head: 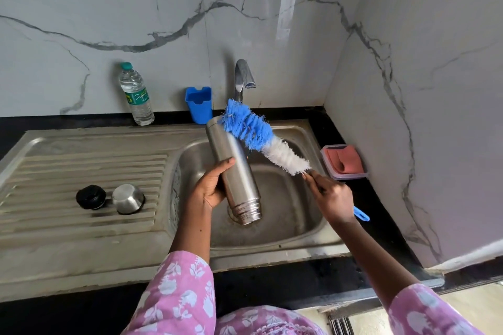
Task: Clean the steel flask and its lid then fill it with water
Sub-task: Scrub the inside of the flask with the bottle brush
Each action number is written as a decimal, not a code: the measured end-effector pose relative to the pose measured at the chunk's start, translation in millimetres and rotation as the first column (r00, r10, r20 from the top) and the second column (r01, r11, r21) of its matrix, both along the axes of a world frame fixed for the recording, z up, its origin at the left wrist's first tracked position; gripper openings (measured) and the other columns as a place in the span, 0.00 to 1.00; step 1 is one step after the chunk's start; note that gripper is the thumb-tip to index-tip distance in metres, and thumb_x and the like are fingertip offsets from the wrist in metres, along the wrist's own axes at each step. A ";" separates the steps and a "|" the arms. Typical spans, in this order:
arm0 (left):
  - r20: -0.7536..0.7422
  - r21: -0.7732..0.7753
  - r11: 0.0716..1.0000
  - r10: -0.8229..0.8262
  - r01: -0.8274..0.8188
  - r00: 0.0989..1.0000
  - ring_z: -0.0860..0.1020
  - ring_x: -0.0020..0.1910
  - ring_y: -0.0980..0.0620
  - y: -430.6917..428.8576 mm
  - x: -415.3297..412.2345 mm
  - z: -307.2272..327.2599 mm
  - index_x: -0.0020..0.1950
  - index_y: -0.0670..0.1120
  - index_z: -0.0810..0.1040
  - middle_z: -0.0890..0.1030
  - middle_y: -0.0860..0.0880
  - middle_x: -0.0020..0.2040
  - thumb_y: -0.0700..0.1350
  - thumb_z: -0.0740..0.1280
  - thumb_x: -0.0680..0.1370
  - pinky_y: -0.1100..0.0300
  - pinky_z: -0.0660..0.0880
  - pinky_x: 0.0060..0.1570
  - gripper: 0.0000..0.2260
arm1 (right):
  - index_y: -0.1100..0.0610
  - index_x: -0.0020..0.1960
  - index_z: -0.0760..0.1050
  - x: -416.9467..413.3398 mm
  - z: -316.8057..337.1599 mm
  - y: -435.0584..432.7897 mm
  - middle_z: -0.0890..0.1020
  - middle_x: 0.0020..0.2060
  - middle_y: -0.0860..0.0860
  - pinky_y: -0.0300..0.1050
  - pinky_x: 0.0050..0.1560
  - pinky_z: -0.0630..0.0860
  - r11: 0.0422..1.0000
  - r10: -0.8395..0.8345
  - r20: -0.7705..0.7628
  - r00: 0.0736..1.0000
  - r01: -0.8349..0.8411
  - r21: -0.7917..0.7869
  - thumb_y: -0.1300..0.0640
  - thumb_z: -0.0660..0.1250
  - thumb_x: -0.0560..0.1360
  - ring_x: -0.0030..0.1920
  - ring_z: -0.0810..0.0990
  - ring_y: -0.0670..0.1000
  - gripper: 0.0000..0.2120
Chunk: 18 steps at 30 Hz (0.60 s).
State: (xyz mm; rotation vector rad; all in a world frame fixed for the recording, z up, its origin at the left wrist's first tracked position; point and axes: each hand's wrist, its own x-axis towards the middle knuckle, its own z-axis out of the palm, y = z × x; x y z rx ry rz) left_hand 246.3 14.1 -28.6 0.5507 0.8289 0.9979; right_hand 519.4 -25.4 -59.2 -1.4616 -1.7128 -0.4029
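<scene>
My left hand (211,187) grips the steel flask (234,171) around its middle and holds it tilted over the sink basin (288,215), threaded mouth down and toward me, base up. My right hand (330,198) holds the blue handle of a bottle brush (261,139). The brush's blue and white bristles lie against the flask's upper side, near its base. On the ribbed drainboard (68,171) to the left sit the black inner stopper (91,196) and the steel cup lid (128,198), upside down.
The tap (243,76) stands behind the basin with no water running. A blue holder (199,103) and a plastic water bottle (136,95) stand at the back wall. A clear tub with a pink sponge (344,162) sits on the black counter to the right.
</scene>
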 end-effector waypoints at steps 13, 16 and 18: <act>0.107 0.029 0.999 -0.038 0.035 0.994 0.80 0.49 0.45 -4.1 -7.8 -3.8 0.63 0.40 0.73 0.80 0.41 0.54 0.49 0.80 0.52 0.45 0.72 0.58 0.41 | 0.60 0.42 0.83 7.7 -6.3 -5.8 0.80 0.26 0.53 0.45 0.18 0.72 0.995 0.097 -0.023 0.995 -0.097 0.013 0.45 0.60 0.79 0.21 0.76 0.52 0.22; 0.043 0.003 0.999 -0.032 0.032 0.999 0.80 0.47 0.46 -3.8 -1.5 0.8 0.62 0.39 0.74 0.81 0.41 0.52 0.48 0.80 0.50 0.52 0.78 0.48 0.42 | 0.61 0.42 0.83 1.9 -2.1 -2.7 0.79 0.26 0.53 0.44 0.18 0.71 0.996 0.089 -0.044 0.995 -0.088 0.023 0.46 0.61 0.79 0.21 0.75 0.52 0.21; -0.008 -0.039 0.999 0.022 -0.022 1.000 0.79 0.45 0.45 -3.3 -2.6 2.4 0.64 0.39 0.72 0.80 0.41 0.50 0.46 0.77 0.51 0.53 0.78 0.45 0.41 | 0.61 0.42 0.83 7.7 -5.2 -7.2 0.78 0.25 0.53 0.43 0.18 0.71 0.994 0.110 -0.031 0.993 -0.109 0.028 0.46 0.61 0.79 0.21 0.75 0.52 0.21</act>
